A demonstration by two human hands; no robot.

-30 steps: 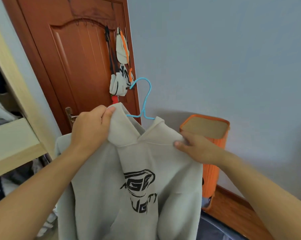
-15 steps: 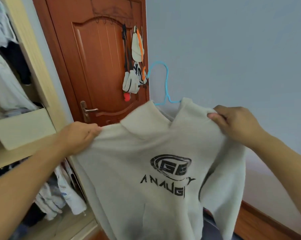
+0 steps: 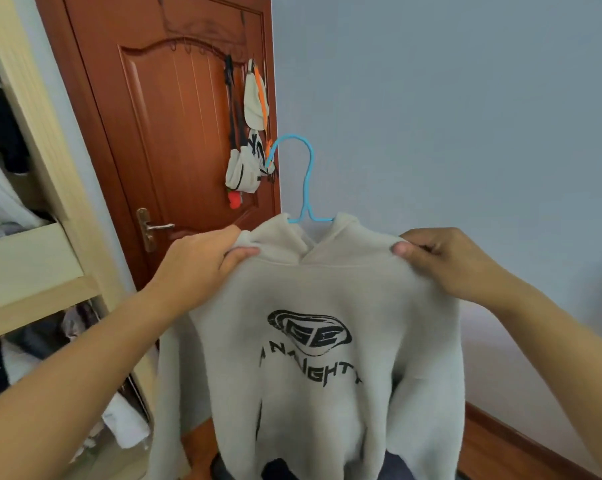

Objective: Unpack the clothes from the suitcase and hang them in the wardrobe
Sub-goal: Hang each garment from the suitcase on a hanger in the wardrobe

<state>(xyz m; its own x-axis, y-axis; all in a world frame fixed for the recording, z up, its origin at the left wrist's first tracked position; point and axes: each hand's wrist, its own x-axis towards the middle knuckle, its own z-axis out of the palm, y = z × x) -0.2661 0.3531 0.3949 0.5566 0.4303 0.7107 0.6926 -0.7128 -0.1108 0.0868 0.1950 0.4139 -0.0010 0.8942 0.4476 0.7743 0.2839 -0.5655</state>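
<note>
Left hand and right hand, each grip pinching hoodie shoulders.

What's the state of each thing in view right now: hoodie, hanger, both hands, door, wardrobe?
grey hoodie: on the hanger, held up by both shoulders, not yet in the wardrobe.
blue hanger: inside the hoodie, hook sticking out of the neck, hooked on nothing.
left hand: grips the hoodie's shoulder.
right hand: pinches the other shoulder.
door: shut, bags hanging on its hooks.
wardrobe: open, clothes inside.
</note>
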